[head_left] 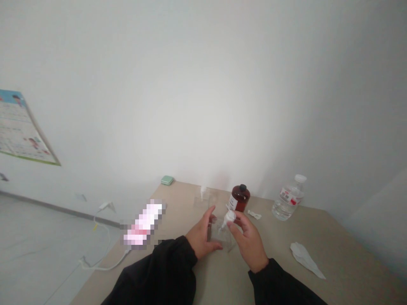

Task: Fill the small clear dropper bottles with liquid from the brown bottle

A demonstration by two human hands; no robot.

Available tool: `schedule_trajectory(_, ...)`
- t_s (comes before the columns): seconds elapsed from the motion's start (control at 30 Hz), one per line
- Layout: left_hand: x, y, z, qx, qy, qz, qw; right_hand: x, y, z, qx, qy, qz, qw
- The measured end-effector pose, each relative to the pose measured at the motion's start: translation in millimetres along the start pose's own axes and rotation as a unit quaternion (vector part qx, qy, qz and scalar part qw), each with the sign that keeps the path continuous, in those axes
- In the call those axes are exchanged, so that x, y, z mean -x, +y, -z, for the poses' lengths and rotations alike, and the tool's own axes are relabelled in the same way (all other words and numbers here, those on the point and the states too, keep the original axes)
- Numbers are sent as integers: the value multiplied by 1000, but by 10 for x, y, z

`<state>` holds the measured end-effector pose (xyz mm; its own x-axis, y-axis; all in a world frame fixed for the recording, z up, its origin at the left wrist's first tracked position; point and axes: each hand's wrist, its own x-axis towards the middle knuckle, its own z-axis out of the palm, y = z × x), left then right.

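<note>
My left hand (204,235) curves around the side of a clear, square-sided container (219,238) low over the tabletop, thumb at its near edge. In my right hand (246,239), thumb and fingers pinch a small white cap-like piece (230,217) with a narrow white part slanting down toward the container's top. Whether that part enters the opening is hard to make out. Just beyond stands a brown bottle (240,198) with a black cap and a white label. A second clear container (202,200) with a white top sits further back, near the wall.
A clear plastic water bottle (288,199) stands back right. Crumpled white tissue (307,259) lies at right, and a small white scrap (254,214) beside the brown bottle. At left are a blurred phone (144,223) with a white cable (111,267) and a green case (167,180).
</note>
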<state>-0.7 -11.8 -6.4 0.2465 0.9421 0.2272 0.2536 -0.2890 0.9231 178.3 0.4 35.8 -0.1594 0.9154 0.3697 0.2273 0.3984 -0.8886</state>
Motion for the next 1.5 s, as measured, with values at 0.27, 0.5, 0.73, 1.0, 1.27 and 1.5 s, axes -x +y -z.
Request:
schedule_trajectory(0.27,-7,-57,-6,1,-1,-3,1000,4,1,20,3,6,0,1000)
schedule_trajectory(0.5,-12,-101,-13,-5,2,-3,1000,9,34,41,-23,21,8,999)
schedule_trajectory(0.73,-1,-63,-12,0,2,13,1000,41,-127,277,-5,38,50,998)
schedule_trajectory(1.0,0,-31,5,-16,1,13,1000,-40,167,1064,247,79,53,964)
schedule_trajectory(1.27,20,-49,7,-32,-1,20,999,-190,542,1238,430,-58,68,898)
schedule_trajectory(1.5,25,-65,3,-25,0,22,999,-257,693,1223,484,-146,90,858)
